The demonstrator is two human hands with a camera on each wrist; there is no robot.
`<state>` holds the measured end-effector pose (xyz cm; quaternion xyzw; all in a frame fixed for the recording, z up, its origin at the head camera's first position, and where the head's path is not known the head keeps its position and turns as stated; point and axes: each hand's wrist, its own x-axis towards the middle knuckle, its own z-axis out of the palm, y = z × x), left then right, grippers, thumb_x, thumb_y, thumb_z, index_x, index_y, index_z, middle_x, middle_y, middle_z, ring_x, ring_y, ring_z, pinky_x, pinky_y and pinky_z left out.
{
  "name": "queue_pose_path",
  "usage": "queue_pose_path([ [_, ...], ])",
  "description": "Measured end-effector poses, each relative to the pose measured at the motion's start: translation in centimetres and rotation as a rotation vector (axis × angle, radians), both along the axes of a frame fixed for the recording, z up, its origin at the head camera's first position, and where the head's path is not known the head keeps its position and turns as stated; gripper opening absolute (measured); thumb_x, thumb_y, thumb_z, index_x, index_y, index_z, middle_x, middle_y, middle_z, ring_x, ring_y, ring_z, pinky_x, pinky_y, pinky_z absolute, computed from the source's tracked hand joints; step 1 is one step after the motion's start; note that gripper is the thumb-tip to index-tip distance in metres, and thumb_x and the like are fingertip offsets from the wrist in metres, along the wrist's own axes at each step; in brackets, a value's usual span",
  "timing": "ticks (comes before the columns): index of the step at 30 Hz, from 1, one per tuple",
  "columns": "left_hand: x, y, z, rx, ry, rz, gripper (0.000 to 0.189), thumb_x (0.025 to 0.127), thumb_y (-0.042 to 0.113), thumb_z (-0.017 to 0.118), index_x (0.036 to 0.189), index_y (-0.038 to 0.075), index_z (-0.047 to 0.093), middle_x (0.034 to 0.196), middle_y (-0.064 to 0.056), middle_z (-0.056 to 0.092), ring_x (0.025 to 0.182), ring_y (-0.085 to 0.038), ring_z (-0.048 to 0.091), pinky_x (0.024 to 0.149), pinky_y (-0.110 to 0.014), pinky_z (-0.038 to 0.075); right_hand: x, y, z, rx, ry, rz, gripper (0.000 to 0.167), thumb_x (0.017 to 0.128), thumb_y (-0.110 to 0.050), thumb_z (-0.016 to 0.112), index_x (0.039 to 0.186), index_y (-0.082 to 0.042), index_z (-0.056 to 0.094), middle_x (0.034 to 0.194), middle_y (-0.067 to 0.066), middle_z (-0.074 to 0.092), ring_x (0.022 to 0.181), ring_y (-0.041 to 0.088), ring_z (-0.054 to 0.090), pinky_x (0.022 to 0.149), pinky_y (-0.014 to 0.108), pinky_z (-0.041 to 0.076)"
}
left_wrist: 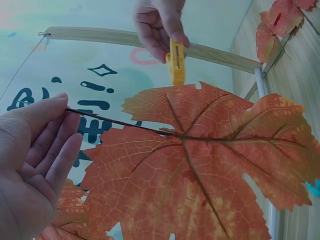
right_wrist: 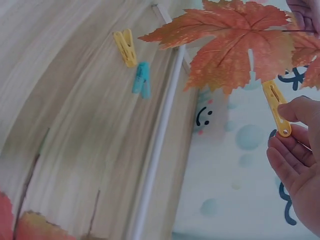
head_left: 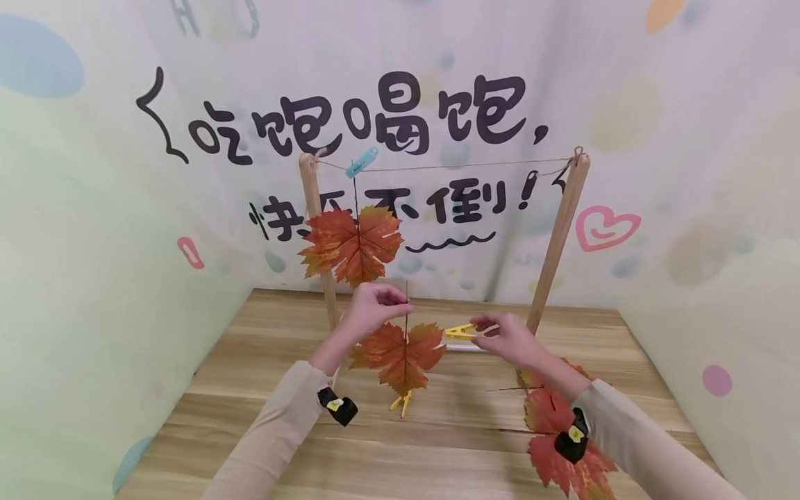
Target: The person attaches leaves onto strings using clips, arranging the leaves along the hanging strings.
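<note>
Orange is the leaf (head_left: pixel 405 357) mid-frame, its stem (left_wrist: pixel 120 121) pinched in my left hand (head_left: pixel 377 310), while my right hand (head_left: pixel 509 338) pinches a yellow clip (head_left: pixel 459 332) just beside it, so I guess I'm hanging it and should next lift both to the string (head_left: pixel 462 166) up top.

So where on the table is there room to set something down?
Bare tabletop lies between the left sleeve and the red leaves, nearer the person than the loose yellow clip; another bare patch lies left of that sleeve. Crowded: under the right forearm, where those leaves lie, and mid-table, with that clip and a blue clip.
</note>
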<state>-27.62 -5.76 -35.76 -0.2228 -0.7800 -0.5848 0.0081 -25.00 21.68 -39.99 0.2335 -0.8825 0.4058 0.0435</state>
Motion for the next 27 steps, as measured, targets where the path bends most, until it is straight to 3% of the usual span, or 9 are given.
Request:
queue_pose_path([
  [9, -0.7, 0.5, 0.7, 0.055, 0.044, -0.004, 0.016, 0.075, 0.002, 0.071, 0.085, -0.009, 0.065, 0.076, -0.009, 0.065, 0.063, -0.009, 0.058, 0.061, -0.021, 0.050, -0.2, 0.1, 3.4, 0.023, 0.076, 0.032, 0.025, 0.077, 0.000, 0.068, 0.100, 0.006, 0.061, 0.092, 0.016, 0.062, 0.085, 0.028, 0.060, 0.071, 0.033, 0.053],
  [18, -1.2, 0.8, 2.9, 0.054, 0.012, 0.048, 0.016, 0.076, 0.007, 0.072, 0.086, -0.004, 0.067, 0.079, -0.009, 0.066, 0.066, -0.011, 0.059, 0.061, -0.023, 0.051, -0.5, 0.0, 5.6, 0.021, 0.088, 0.046, 0.026, 0.078, 0.001, 0.067, 0.102, 0.006, 0.061, 0.094, 0.017, 0.063, 0.086, 0.027, 0.061, 0.071, 0.031, 0.053],
  [21, -2.0, 0.9, 3.0, 0.059, 0.034, 0.064, 0.016, 0.075, 0.008, 0.073, 0.085, -0.003, 0.067, 0.077, -0.007, 0.066, 0.066, -0.011, 0.059, 0.061, -0.026, 0.051, -0.6, -0.2, 6.3, 0.018, 0.100, 0.044, 0.026, 0.078, 0.000, 0.066, 0.104, 0.006, 0.061, 0.095, 0.015, 0.064, 0.085, 0.024, 0.061, 0.072, 0.032, 0.053],
  [27, -2.2, 1.1, 4.4, 0.086, 0.051, 0.081, 0.017, 0.076, 0.008, 0.073, 0.086, -0.004, 0.066, 0.080, -0.011, 0.067, 0.067, -0.012, 0.060, 0.060, -0.021, 0.050, -0.7, -0.6, 7.6, 0.008, 0.129, 0.042, 0.031, 0.078, -0.001, 0.067, 0.106, 0.007, 0.059, 0.095, 0.016, 0.063, 0.085, 0.025, 0.061, 0.073, 0.033, 0.053],
])
